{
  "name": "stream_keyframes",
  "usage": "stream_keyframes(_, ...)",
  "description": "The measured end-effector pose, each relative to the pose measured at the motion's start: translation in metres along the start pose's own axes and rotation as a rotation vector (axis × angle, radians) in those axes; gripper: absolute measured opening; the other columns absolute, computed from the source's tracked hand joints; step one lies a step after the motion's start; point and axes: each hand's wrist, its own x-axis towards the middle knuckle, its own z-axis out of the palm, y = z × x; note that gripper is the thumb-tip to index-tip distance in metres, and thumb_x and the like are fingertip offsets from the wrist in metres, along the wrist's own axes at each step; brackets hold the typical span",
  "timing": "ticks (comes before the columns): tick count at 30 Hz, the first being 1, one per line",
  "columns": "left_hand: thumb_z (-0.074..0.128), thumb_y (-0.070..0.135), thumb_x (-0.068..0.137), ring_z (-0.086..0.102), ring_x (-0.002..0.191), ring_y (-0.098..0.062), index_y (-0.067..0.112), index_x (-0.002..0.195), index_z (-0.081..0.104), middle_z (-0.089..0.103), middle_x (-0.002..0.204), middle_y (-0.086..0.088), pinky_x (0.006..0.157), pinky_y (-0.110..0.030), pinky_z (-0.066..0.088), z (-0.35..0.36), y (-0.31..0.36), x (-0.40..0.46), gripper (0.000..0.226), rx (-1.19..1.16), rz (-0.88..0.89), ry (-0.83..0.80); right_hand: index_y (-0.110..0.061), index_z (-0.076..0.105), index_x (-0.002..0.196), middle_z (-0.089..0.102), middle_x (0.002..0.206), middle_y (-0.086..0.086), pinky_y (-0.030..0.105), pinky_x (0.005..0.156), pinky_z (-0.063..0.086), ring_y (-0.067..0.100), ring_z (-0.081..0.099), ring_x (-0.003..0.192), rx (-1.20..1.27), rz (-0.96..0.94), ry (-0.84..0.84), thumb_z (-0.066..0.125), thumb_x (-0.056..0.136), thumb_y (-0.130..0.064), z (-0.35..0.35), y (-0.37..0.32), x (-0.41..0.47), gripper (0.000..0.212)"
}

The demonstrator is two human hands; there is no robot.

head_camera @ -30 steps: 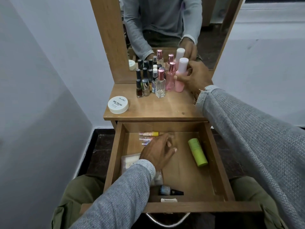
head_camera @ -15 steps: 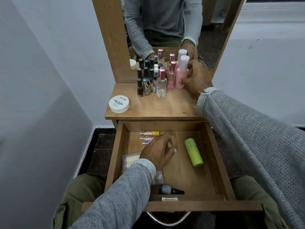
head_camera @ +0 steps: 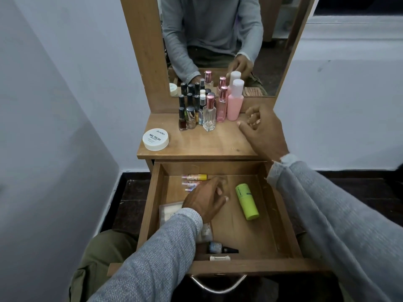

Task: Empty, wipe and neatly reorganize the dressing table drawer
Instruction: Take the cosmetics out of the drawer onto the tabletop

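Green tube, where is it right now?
Head view: the green tube lies on its side in the right half of the open drawer, just right of the left hand, not touched.

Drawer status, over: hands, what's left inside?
Right hand open, empty, beside pink bottle. Left hand in drawer, grip unclear. Green tube, lip balms, small bottle not yet out.
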Motion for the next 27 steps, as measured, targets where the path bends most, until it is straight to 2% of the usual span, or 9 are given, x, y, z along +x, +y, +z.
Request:
stream_keyframes(4, 0.065, 0.025, 0.086, 0.057, 0.085, -0.013, 0.022, 0.111, 0.056, 0.061, 0.091, 0.009, 0.077, -0.03, 0.049, -0.002, -0.001, -0.001, 0.027, -0.016, -0.028, -0.003, -0.015, 0.057, 0.089, 0.054, 0.078, -0.002, 0.023, 0.062, 0.043, 0.012, 0.051, 0.069, -0.044, -0.086, -0.056, 0.07, 0.083, -0.021, -0.009, 0.006, -0.044, 0.016)
stream_keyframes(7, 0.066, 0.024, 0.085, 0.058, 0.082, -0.013, 0.021, 0.107, 0.057, 0.062, 0.089, 0.01, 0.075, -0.031, 0.05, -0.003, -0.001, -0.002, 0.024, -0.002, -0.051, -0.003, -0.017, 0.057, 0.082, 0.053, 0.074, -0.005, 0.021, 0.059, 0.04, 0.008, 0.05, 0.066, -0.128, -0.1, -0.183, 0.068, 0.085, -0.022, -0.011, 0.017, -0.073, 0.013)
stream_keyframes(9, 0.066, 0.023, 0.085, 0.058, 0.082, -0.013, 0.021, 0.108, 0.056, 0.062, 0.089, 0.01, 0.074, -0.03, 0.05, -0.003, 0.0, -0.003, 0.025, 0.009, -0.063, -0.007, -0.02, 0.057, 0.082, 0.056, 0.078, -0.004, 0.024, 0.061, 0.043, 0.01, 0.052, 0.069, -0.223, -0.088, -0.291, 0.067, 0.085, -0.026, -0.012, 0.027, -0.086, 0.012)
stream_keyframes(12, 0.065, 0.021, 0.085, 0.059, 0.081, -0.012, 0.022, 0.108, 0.056, 0.062, 0.087, 0.011, 0.072, -0.027, 0.049, -0.003, -0.001, -0.004, 0.025, 0.015, -0.071, -0.02, -0.017, 0.056, 0.09, 0.059, 0.091, 0.001, 0.032, 0.071, 0.049, 0.017, 0.056, 0.081, -0.409, -0.011, -0.476, 0.063, 0.086, -0.033, -0.01, 0.037, -0.101, 0.018)
stream_keyframes(17, 0.065, 0.02, 0.085, 0.057, 0.079, -0.012, 0.022, 0.108, 0.056, 0.061, 0.086, 0.011, 0.069, -0.024, 0.043, -0.006, -0.002, -0.006, 0.025, 0.012, -0.071, -0.027, -0.017, 0.051, 0.115, 0.058, 0.113, 0.007, 0.038, 0.085, 0.05, 0.028, 0.059, 0.1, -0.673, -0.048, -0.535, 0.059, 0.088, -0.037, 0.005, 0.034, -0.119, 0.034)
stream_keyframes(19, 0.065, 0.019, 0.085, 0.057, 0.079, -0.012, 0.022, 0.109, 0.056, 0.061, 0.085, 0.011, 0.069, -0.023, 0.042, -0.007, -0.003, -0.008, 0.025, 0.0, -0.069, -0.033, -0.015, 0.047, 0.125, 0.055, 0.12, 0.01, 0.041, 0.088, 0.051, 0.031, 0.062, 0.101, -0.77, -0.023, -0.591, 0.061, 0.089, -0.032, 0.011, 0.032, -0.123, 0.043)
stream_keyframes(22, 0.065, 0.019, 0.086, 0.057, 0.08, -0.011, 0.023, 0.11, 0.056, 0.061, 0.086, 0.012, 0.071, -0.024, 0.045, -0.007, -0.003, -0.01, 0.026, 0.001, -0.069, -0.029, -0.015, 0.038, 0.133, 0.049, 0.129, 0.014, 0.045, 0.083, 0.056, 0.033, 0.065, 0.098, -0.774, 0.019, -0.645, 0.06, 0.09, -0.017, 0.015, 0.033, -0.129, 0.049)
stream_keyframes(25, 0.063, 0.016, 0.085, 0.056, 0.084, -0.014, 0.021, 0.111, 0.055, 0.059, 0.092, 0.008, 0.077, -0.03, 0.049, -0.008, 0.0, -0.011, 0.028, 0.022, -0.035, -0.028, -0.018, 0.035, 0.131, 0.05, 0.132, 0.012, 0.042, 0.081, 0.054, 0.032, 0.063, 0.1, -0.591, 0.057, -0.642, 0.064, 0.085, -0.025, 0.011, 0.033, -0.132, 0.055)
stream_keyframes(27, 0.062, 0.015, 0.084, 0.056, 0.097, -0.02, 0.019, 0.118, 0.053, 0.057, 0.107, 0.001, 0.084, -0.037, 0.049, -0.008, 0.002, -0.011, 0.036, 0.06, -0.004, -0.034, -0.019, 0.038, 0.126, 0.058, 0.119, 0.007, 0.032, 0.074, 0.048, 0.026, 0.062, 0.097, -0.433, 0.069, -0.628, 0.068, 0.081, -0.031, 0.007, 0.029, -0.131, 0.056)
